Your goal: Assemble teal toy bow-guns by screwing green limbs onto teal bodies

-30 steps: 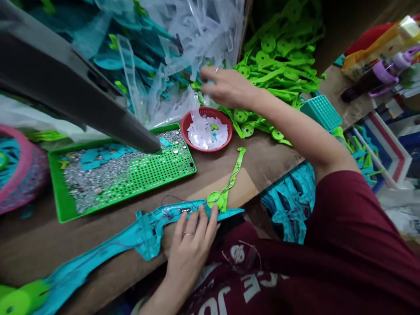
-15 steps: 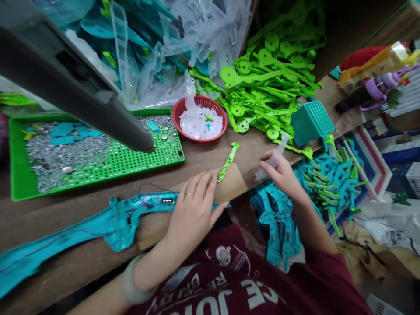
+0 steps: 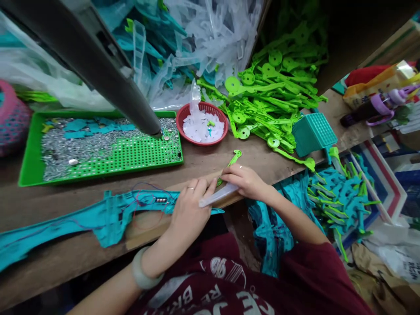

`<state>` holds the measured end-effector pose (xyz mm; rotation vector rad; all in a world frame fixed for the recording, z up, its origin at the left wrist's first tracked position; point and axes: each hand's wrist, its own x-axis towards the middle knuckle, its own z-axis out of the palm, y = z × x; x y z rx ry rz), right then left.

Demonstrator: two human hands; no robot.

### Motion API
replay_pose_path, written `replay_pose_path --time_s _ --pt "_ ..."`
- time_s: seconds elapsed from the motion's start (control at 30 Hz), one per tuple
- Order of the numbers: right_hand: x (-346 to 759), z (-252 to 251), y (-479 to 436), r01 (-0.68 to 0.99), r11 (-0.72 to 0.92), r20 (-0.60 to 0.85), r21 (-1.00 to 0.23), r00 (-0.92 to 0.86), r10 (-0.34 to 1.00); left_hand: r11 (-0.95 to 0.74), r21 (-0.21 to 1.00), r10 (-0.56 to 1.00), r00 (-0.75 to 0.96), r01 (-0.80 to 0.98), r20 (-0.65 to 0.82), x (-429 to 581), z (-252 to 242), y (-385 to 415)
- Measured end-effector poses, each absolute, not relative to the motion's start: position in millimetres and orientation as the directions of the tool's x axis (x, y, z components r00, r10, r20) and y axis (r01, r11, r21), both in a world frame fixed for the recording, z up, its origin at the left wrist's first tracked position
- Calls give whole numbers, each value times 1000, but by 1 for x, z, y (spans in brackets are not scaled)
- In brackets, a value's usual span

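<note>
Far left, green perforated tray [image 3: 141, 151], silvery hardware inside. Below it, teal plastic shell [image 3: 113, 216] along wooden bench [image 3: 203, 159]. Left hand [image 3: 192, 208] over shell's right end; grip hidden, cannot tell. Then frosted plastic strip [image 3: 218, 195], lime-green arm piece [image 3: 235, 156]; right hand [image 3: 246, 179] clamped on strip.
</note>
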<state>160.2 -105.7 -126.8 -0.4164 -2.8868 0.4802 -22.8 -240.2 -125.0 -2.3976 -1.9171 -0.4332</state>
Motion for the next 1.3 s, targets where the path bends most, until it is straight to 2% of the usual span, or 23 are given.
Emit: replay_pose_path --time_s 0.2,0.27,0.37,0.43,0.5,0.57,0.63,0.7,0.8,0.9,1.0,1.07,1.3 --pt "167 -132 -114 236 901 226 -364 -916 331 -244 86 952 222 966 209 -21 -122 -242" --pt "166 -127 -114 288 864 306 -413 -850 430 -242 65 961 229 968 156 -23 -118 -240" --pt "171 -115 -109 491 733 401 -470 -621 673 -269 79 963 266 960 53 -28 -109 -233" --pt "176 -107 -106 620 618 351 -484 -510 785 -308 90 950 311 947 -24 -29 -103 -226" --pt "179 -101 -105 672 514 255 -532 -452 855 -355 69 928 360 932 -97 -29 -96 -220" --pt "181 -96 -110 630 374 163 -680 -367 916 -398 44 902 400 916 -161 -30 -89 -215" --pt "181 -95 -120 460 176 34 -871 -300 953 -431 91 875 441 898 -203 -36 -86 -211" --pt "179 -96 -131 257 -54 -140 -965 -329 934 -470 221 831 513 855 -216 -50 -86 -208" --pt "175 -104 -142 169 -254 -300 -952 -371 879 -526 382 764 620 760 -180 -78 -93 -204" --pt "166 -110 -148 87 -349 -359 -933 -300 884 -568 369 756 644 736 -121 -96 -104 -203" --pt "151 -113 -158 -11 -438 -400 -899 -384 832 -611 323 744 664 723 -77 -99 -111 -204" --pt "140 -116 -165 -12 -472 -420 -881 -437 795 -625 309 741 669 717 -57 -97 -112 -205" --pt "128 -126 -170 34 -483 -454 -875 -404 794 -627 348 736 676 697 -28 -98 -115 -206"
